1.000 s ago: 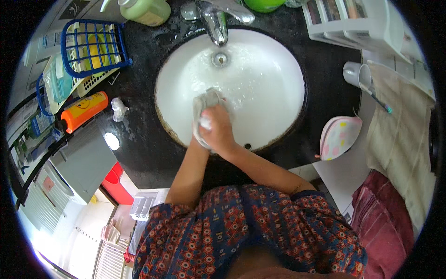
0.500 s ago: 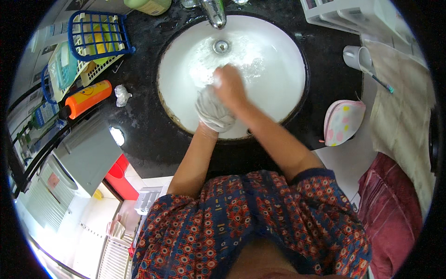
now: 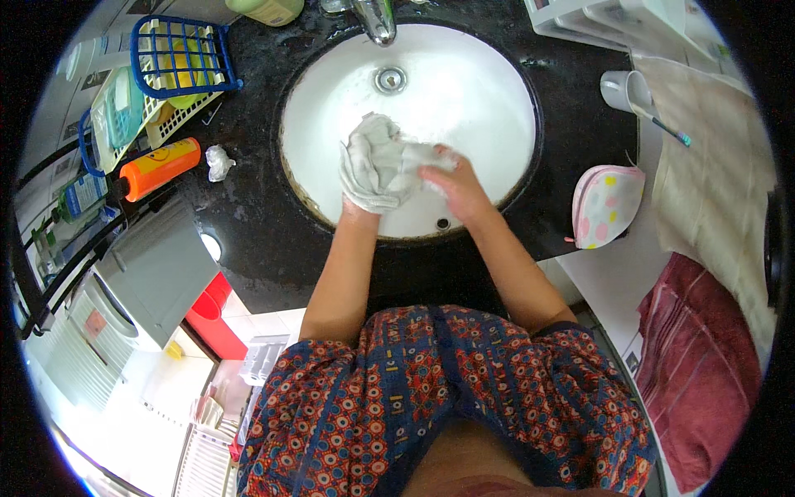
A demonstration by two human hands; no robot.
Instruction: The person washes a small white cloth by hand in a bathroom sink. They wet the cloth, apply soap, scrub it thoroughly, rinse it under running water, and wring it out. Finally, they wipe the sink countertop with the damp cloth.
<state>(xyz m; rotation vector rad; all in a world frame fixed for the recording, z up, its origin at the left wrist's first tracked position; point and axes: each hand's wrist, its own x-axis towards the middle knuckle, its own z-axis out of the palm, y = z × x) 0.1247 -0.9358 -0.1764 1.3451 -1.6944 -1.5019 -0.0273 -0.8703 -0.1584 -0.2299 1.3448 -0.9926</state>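
A wet, whitish cloth (image 3: 373, 161) is bunched over my left hand (image 3: 360, 214), hiding its fingers; only the wrist and heel of the hand show below it. My right hand (image 3: 458, 184) grips a stretched-out part of the same cloth to the right, fingers closed round it. Both hands are over the front half of a white oval sink (image 3: 497, 108). Behind them are the round drain (image 3: 391, 79) and the chrome faucet (image 3: 379, 23), from which no stream of water is visible.
Left on the black counter (image 3: 248, 215) are an orange bottle (image 3: 166, 168), a crumpled plastic piece (image 3: 219, 163) and a blue basket (image 3: 184, 56). At the right are a white mug (image 3: 617, 89), a toothbrush (image 3: 669, 131) and a spotted pouch (image 3: 610, 207). A maroon towel (image 3: 704, 364) hangs beyond.
My right hand has moved right and toward me, pulling part of the cloth out sideways. The splashing water in the sink has settled. The view has shifted slightly.
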